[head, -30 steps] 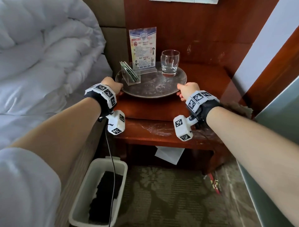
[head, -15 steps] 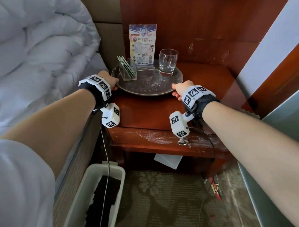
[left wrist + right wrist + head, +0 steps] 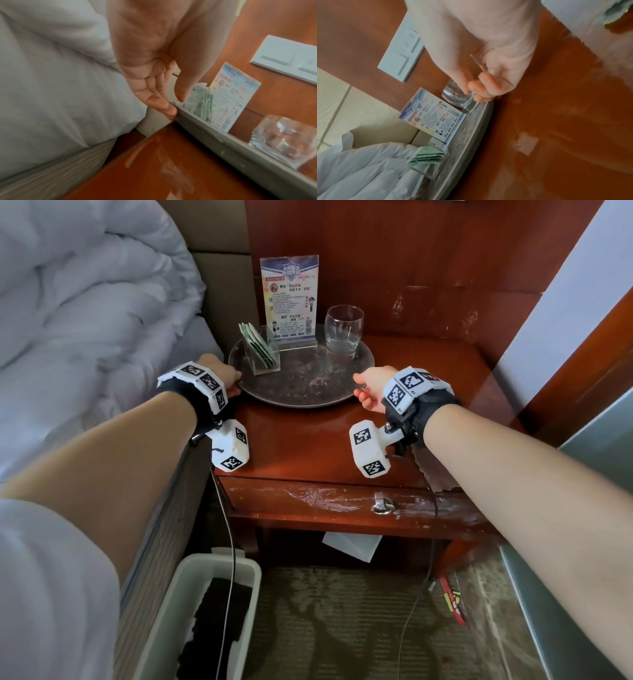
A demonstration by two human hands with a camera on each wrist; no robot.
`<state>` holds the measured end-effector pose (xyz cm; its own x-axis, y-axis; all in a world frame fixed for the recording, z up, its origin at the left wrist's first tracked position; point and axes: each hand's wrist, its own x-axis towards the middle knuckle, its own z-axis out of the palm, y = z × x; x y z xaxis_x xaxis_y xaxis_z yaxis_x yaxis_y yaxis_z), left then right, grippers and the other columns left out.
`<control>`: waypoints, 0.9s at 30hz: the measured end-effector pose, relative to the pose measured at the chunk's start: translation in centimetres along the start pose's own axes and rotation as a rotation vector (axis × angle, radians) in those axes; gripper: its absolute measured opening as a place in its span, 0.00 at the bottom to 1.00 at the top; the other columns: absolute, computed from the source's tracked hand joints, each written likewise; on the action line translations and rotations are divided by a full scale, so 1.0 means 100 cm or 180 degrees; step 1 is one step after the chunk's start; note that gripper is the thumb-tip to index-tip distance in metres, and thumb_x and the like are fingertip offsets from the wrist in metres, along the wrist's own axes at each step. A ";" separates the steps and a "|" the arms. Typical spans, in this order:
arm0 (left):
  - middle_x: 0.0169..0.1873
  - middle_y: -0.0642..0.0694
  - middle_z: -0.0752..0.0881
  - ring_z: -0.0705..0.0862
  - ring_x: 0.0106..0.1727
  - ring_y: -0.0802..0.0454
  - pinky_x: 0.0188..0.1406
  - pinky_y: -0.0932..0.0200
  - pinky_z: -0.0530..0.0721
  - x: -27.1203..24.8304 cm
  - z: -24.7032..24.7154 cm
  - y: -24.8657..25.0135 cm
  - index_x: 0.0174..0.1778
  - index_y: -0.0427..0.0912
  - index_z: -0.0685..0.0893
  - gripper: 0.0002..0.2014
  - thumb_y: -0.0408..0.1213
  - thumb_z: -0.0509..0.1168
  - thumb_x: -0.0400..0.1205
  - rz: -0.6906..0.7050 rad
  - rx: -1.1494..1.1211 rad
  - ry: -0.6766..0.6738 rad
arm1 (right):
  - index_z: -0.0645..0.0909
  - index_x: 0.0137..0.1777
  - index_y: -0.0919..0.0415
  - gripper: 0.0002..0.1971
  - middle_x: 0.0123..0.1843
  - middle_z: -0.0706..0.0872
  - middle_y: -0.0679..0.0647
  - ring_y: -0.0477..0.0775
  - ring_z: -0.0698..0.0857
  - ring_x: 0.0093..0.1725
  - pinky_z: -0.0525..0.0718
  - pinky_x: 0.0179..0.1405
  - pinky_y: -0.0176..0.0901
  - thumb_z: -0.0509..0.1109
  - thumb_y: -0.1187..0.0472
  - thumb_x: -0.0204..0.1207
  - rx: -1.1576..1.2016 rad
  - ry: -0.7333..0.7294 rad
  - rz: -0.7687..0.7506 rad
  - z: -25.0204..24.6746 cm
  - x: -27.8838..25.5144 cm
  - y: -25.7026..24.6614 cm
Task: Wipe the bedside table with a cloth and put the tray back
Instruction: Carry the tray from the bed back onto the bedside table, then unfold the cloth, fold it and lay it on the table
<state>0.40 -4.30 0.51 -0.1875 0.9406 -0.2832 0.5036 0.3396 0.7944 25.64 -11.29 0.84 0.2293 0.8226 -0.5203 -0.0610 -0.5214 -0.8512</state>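
Round metal tray (image 3: 301,385) sits on the wooden worktop (image 3: 318,446), toward its back-left part, between the two hands. Whether its base is fully down on the wood or slightly raised cannot be told.

Left hand (image 3: 219,371) at the tray's left rim: in the left wrist view the fingers (image 3: 159,104) lie nearly straight with tips against the outside of the rim (image 3: 223,136), thumb extended above the rim edge. Looks like a light pinch of the rim, fingers not curled round it.

Right hand (image 3: 371,386) at the tray's right rim: in the right wrist view the fingers (image 3: 486,86) are curled inward at the rim edge (image 3: 471,128); a firm grip on the rim cannot be confirmed, since the contact is hidden by the fingers themselves.

On the tray, beyond the hands: a clear drinking glass (image 3: 343,332) upright at the back right, nearest the right hand; a printed card in a clear stand (image 3: 291,299) upright at the back centre; a clear holder with green packets (image 3: 262,350) at the left, nearest the left hand.

Right of the right hand, at the worktop's far right edge, a greenish cloth (image 3: 614,14), only partly visible.

Left of the left hand, the bed with white duvet (image 3: 85,320). Below the hands, a drawer front with ring pull (image 3: 383,505); a white bin (image 3: 191,621) on the floor.
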 end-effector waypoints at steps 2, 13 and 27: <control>0.34 0.37 0.85 0.85 0.33 0.42 0.30 0.56 0.84 -0.005 -0.002 0.001 0.38 0.33 0.81 0.09 0.36 0.66 0.80 0.0219 0.0676 0.0139 | 0.72 0.34 0.62 0.15 0.24 0.76 0.54 0.44 0.72 0.10 0.68 0.11 0.29 0.60 0.61 0.84 -0.0210 0.0018 -0.0038 -0.001 -0.004 -0.001; 0.58 0.39 0.87 0.85 0.59 0.40 0.62 0.52 0.83 -0.082 0.035 0.030 0.61 0.43 0.83 0.14 0.40 0.61 0.82 0.1994 0.1748 0.0057 | 0.75 0.36 0.59 0.14 0.28 0.75 0.51 0.46 0.69 0.22 0.66 0.10 0.31 0.63 0.55 0.83 -0.1260 0.0807 -0.0298 -0.078 -0.041 0.015; 0.69 0.40 0.77 0.79 0.66 0.42 0.63 0.51 0.81 -0.186 0.162 0.043 0.74 0.46 0.73 0.23 0.41 0.64 0.82 0.2628 0.2445 -0.1246 | 0.84 0.56 0.54 0.12 0.48 0.88 0.52 0.53 0.85 0.46 0.85 0.50 0.48 0.71 0.50 0.76 -0.3150 0.1026 -0.1657 -0.115 -0.133 0.100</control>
<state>19.72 -20.23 0.43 0.6328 0.7692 -0.0883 0.7490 -0.5792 0.3218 33.12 -30.04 0.10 0.2486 0.9678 0.0391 0.8659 -0.2040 -0.4567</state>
